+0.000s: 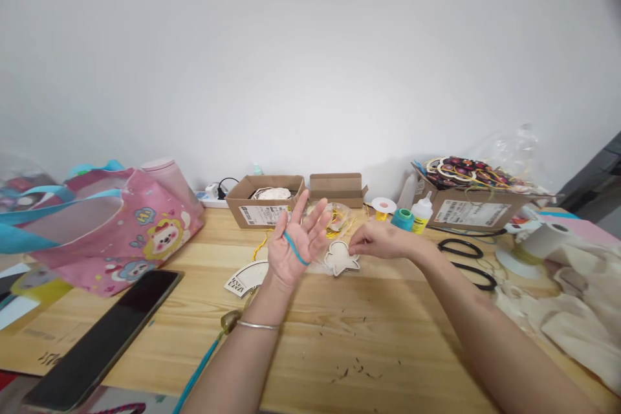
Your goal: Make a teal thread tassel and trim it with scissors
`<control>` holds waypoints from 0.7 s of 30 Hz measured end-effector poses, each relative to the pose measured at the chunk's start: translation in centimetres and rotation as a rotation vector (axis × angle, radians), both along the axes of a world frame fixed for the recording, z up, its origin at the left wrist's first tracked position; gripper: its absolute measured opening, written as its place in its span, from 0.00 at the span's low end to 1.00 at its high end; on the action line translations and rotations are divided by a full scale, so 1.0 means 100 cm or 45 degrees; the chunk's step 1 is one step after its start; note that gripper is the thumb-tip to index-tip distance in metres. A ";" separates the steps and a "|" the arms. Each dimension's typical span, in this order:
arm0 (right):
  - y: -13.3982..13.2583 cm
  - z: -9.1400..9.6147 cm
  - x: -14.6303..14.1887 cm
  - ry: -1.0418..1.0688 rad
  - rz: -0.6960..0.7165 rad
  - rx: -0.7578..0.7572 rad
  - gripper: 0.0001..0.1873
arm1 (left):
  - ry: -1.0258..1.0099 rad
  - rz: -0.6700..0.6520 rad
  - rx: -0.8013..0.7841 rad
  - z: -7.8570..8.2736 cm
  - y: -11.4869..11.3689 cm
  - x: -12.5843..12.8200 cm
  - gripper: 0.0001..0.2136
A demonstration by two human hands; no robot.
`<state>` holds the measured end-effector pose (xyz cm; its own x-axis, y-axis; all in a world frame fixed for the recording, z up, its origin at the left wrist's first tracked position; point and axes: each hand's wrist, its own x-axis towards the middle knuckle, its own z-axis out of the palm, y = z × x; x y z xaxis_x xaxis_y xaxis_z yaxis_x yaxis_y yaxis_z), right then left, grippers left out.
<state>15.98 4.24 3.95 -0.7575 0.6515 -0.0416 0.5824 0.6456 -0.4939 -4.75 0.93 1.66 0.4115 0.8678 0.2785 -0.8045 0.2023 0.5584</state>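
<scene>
My left hand [298, 242] is raised palm up with its fingers spread. A teal cord [295, 249] crosses the palm. Below that wrist, a small brass bell [229, 321] hangs or lies beside the forearm, with a teal strand [200, 369] running down from it. My right hand [373, 240] is closed in a pinch at the right edge of a pale wooden flower-like cutout [341, 259]; what the fingertips hold cannot be made out. A fan-shaped wooden piece [247, 277] with cut-out characters lies behind my left wrist, partly hidden by it.
Cardboard boxes [264, 212] stand along the wall, with thread spools [402, 218] and a glue bottle [422, 213] between them. Black-handled scissors [460, 247] and cream cloth [577, 304] lie right. A pink bag [121, 226] and a phone [104, 339] are left.
</scene>
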 end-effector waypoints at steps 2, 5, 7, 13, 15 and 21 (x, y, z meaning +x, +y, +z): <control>-0.001 -0.001 -0.003 0.047 0.046 0.029 0.08 | -0.050 0.028 -0.012 0.003 0.001 0.006 0.26; -0.005 -0.001 -0.016 0.369 0.052 0.160 0.14 | -0.094 -0.038 -0.027 0.004 0.000 0.015 0.31; -0.008 -0.004 -0.028 0.557 0.026 0.088 0.21 | -0.093 -0.092 -0.033 0.003 -0.002 0.020 0.33; -0.018 -0.027 -0.054 0.543 -0.060 -0.250 0.24 | -0.057 -0.205 -0.056 0.001 -0.008 0.027 0.35; -0.018 -0.032 -0.054 0.515 0.001 -0.340 0.20 | -0.079 -0.168 -0.061 0.003 -0.008 0.027 0.35; -0.015 -0.019 -0.038 0.263 0.307 -0.388 0.15 | -0.235 0.208 -0.163 0.003 0.007 0.018 0.31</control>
<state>12.14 2.70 2.04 -0.8988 0.4368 -0.0361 0.3020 0.5574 -0.7733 -2.91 1.58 2.00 0.2160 0.9514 0.2193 -0.9179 0.1213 0.3778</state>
